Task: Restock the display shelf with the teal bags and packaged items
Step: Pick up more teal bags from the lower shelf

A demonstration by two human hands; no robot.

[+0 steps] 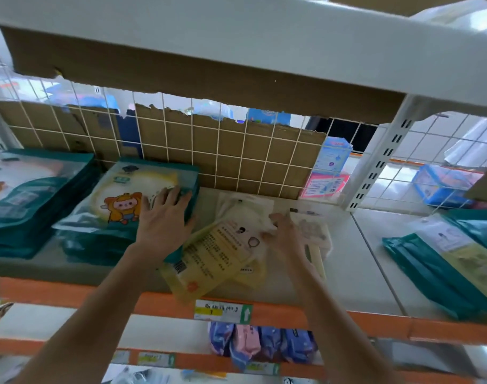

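the left hand (165, 217) lies flat with its fingers spread wide on the top of a stack of teal bags (112, 189), near the stack's right edge. the top bag has a clear front that shows a pale yellow item inside, a cartoon pig in an orange suit and a small green label, with teal borders. the stack sits on the white shelf (356, 259), close to the wire grid back (236, 151), which has torn cardboard behind it. a 2nd stack of teal bags (29, 195) lies just beside it at the far left, and a 3rd group of teal bags (430, 270) lies well apart on the next shelf section to the right.

the right hand (285, 231) rests on a loose heap of pale packets in the middle of the shelf; it is blurred, so whether it grips 1 or only touches cannot be told. the yellow packet (212, 261) on top is tilted, printed with dark text and a barcode, and its lower corner juts over the orange shelf edge (333, 317) just above a price label (223, 310). purple and pink packs (259, 345) stand on the shelf below.
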